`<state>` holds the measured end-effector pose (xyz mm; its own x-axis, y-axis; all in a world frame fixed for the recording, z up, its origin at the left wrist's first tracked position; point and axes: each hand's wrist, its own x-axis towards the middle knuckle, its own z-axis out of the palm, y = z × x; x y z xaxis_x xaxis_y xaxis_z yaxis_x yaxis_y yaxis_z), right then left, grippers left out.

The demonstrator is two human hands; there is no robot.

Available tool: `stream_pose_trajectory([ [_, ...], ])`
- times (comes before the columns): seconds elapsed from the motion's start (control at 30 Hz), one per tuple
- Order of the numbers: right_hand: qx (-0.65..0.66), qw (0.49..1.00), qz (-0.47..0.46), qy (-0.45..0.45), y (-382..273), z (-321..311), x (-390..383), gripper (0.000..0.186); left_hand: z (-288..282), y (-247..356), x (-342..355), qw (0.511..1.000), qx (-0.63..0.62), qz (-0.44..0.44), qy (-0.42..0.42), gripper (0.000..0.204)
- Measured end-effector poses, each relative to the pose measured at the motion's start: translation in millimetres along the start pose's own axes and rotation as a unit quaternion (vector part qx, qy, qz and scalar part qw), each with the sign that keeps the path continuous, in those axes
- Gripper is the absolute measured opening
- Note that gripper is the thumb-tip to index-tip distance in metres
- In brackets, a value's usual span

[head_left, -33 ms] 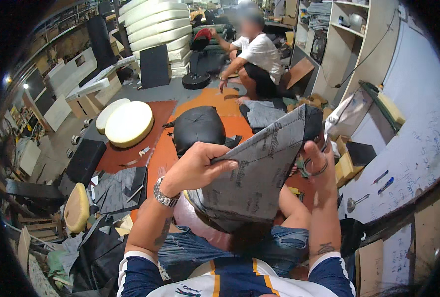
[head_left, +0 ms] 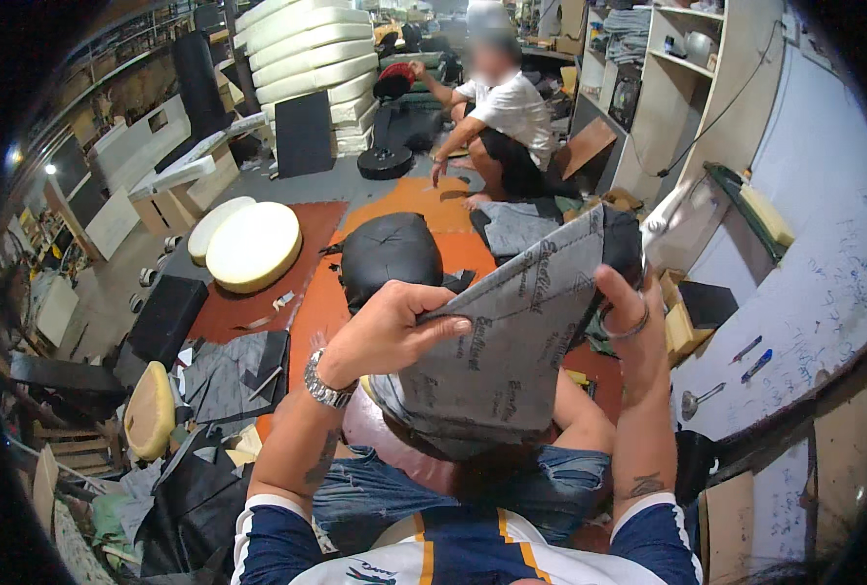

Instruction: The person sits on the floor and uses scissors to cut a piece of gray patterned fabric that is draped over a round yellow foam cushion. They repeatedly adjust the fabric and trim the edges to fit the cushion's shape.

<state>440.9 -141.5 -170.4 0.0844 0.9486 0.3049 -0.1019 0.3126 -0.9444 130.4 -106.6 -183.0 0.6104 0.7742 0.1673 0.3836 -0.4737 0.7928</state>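
Grey fabric (head_left: 512, 346) now shows wider face beside right hand (head_left: 636, 317); at fabric's left edge, left hand (head_left: 390, 331) pinches it; right grip we cannot tell.

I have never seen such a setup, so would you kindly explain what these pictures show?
No machine works here: these are a person's own bare hands, seen from above by a fisheye camera worn on the head, which makes straight edges bend. The left hand pinches a grey fabric piece between thumb and fingers; the right hand is at its right end, its exact grip hard to tell. Beyond, a black cushion sits on orange matting, with round pale pads to its left. Another person crouches farther back.
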Motion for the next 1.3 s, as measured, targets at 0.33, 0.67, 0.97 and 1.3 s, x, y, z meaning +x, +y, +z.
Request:
stream_pose_trajectory([
  [0.33,0.033,0.973,-0.225,-0.034,-63.4,7.4,70.0,0.027,11.2,-83.8,-6.2,0.991,-0.090,-0.089,-0.044,0.026],
  [0.67,-0.094,0.901,-0.421,0.040,-111.2,-9.5,172.3,0.027,-100.9,-43.0,166.4,0.813,0.324,0.108,0.472,0.013],
  [0.97,0.067,0.955,-0.289,-0.021,-35.8,-39.1,90.5,0.036,-115.3,-86.7,176.8,0.731,0.372,0.231,0.523,0.016],
  [1.3,-0.349,0.925,0.103,-0.110,313.7,20.0,-112.3,0.043,198.5,-303.6,-48.1,0.701,-0.433,-0.525,0.214,0.055],
])
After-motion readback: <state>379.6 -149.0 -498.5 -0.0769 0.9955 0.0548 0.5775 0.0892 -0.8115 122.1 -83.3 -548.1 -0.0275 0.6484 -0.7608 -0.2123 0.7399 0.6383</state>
